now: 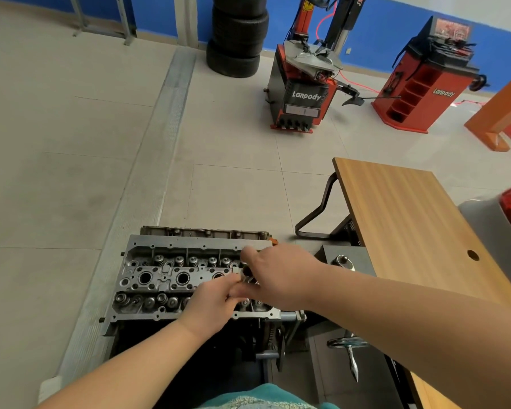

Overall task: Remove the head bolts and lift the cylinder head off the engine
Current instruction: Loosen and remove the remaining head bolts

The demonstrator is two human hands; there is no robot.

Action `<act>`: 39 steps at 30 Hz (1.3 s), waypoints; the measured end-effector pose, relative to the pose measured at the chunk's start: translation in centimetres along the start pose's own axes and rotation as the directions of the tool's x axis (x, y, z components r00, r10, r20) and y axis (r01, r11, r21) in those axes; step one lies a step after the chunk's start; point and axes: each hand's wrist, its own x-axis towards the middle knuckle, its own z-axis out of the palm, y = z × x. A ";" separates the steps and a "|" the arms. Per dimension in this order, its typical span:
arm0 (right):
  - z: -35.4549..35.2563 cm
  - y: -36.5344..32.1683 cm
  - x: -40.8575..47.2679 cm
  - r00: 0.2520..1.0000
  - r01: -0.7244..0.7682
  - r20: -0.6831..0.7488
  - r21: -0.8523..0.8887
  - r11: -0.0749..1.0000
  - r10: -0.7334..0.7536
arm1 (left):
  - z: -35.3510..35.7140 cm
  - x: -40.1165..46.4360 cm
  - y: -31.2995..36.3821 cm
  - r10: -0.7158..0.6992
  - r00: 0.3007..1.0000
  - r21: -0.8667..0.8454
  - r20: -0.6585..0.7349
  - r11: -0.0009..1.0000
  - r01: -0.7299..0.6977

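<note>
Cylinder head (171,278): one; two hands.

Bright, even indoor light, soft and diffuse, no hard shadows. Pale floor (71,172) shows a mild sheen, no strong glare. Wooden tabletop (401,225) evenly lit. Dark shadow under the cylinder head (165,278), where detail is lost. Wide-angle distortion: floor lines and the blue wall (396,16) bow and tilt toward the edges. Hands (213,305) slightly soft with motion blur; far machines reasonably sharp. Overall a bit soft, compressed.
</note>
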 end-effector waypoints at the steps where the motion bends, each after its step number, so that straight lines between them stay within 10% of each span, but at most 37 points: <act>1: 0.5 -0.4 0.0 0.999 -0.032 0.002 -0.036 0.999 0.032 | 0.3 -0.4 0.0 -0.008 0.999 -0.018 -0.039 1.000 0.007; 5: 1.0 -1.3 0.3 0.999 0.001 0.044 -0.081 0.997 0.002 | 0.3 -0.5 0.5 -0.014 0.996 -0.056 -0.091 0.998 0.009; 12: -2.2 0.3 1.2 0.940 0.291 0.208 -0.082 0.953 -0.269 | -2.4 1.5 0.3 0.049 0.956 0.070 0.288 0.995 -0.072; 20: -1.3 -2.1 0.8 0.989 -0.046 0.129 -0.159 0.986 0.067 | -0.2 -0.2 0.8 0.016 0.995 -0.068 -0.102 0.997 -0.023; 27: -2.5 -0.9 0.5 0.960 0.225 0.195 -0.114 0.968 -0.201 | -1.4 0.8 -0.2 0.040 0.982 0.030 0.183 0.998 -0.047; 33: -1.6 -1.9 0.6 0.982 -0.167 0.093 -0.011 0.986 0.167 | -0.9 0.5 0.7 -0.020 1.000 -0.009 0.023 1.000 0.020; 39: -1.0 -1.8 0.5 0.976 -0.127 0.184 0.059 0.990 0.114 | -1.3 0.9 0.7 0.043 0.988 0.009 0.151 0.999 -0.045</act>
